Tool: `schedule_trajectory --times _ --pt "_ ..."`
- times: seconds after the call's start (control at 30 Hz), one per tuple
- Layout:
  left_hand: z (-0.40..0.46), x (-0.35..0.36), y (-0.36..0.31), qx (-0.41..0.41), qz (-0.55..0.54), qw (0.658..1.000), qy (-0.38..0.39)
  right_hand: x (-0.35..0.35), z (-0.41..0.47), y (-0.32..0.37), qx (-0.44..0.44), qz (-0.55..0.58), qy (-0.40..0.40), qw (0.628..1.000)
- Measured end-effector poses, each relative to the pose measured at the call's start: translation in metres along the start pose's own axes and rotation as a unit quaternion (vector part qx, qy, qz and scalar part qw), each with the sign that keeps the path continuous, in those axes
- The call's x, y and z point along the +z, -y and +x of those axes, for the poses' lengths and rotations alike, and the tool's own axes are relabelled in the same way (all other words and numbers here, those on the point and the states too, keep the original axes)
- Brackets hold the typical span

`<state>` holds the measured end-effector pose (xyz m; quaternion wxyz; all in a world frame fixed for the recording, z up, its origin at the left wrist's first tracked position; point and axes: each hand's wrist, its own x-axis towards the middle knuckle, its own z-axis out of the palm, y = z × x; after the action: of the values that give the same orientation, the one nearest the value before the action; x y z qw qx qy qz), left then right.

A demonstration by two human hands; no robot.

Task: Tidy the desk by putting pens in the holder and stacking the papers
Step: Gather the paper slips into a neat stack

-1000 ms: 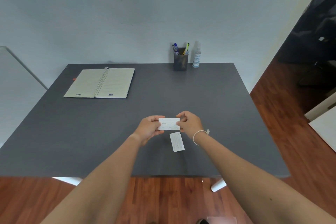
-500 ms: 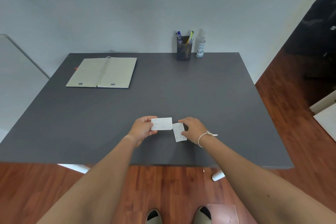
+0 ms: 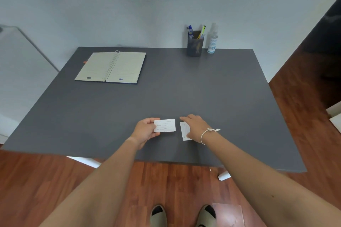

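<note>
My left hand [image 3: 145,131] holds a small stack of white lined paper cards [image 3: 164,125] by its left edge, just above the dark grey desk [image 3: 166,94] near the front. Just to its right, another white card [image 3: 184,131] lies flat on the desk. My right hand [image 3: 195,127] rests on that card, fingers spread and covering its right half; whether it grips the card I cannot tell. At the back of the desk a dark pen holder [image 3: 195,46] stands with several pens in it.
An open spiral notebook [image 3: 112,66] lies at the back left of the desk. A clear spray bottle [image 3: 212,39] stands right of the pen holder, against the wall. The desk's front edge is close to my arms, with wooden floor below.
My right hand let go of the held stack and dropped onto the card lying on the desk. My left hand kept the stack and shifted slightly left. The view tilted downward.
</note>
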<state>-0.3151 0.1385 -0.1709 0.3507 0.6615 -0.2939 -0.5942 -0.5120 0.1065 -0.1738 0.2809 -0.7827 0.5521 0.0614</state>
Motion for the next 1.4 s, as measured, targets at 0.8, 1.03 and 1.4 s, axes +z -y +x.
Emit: schedule_trajectory --times 0.8,1.03,1.4 --pt "0.004 0.009 -0.02 0.016 0.005 1.0 -0.011 -0.032 -0.004 -0.021 0.163 0.448 -0.244 0.845" --pt "0.003 0.02 -0.04 0.035 -0.001 0.999 -0.003 -0.052 -0.005 -0.003 0.13 0.558 -0.221 0.789" --pt "-0.002 0.032 -0.057 0.038 -0.017 0.998 0.051 -0.048 -0.006 0.014 0.122 0.494 -0.204 0.836"
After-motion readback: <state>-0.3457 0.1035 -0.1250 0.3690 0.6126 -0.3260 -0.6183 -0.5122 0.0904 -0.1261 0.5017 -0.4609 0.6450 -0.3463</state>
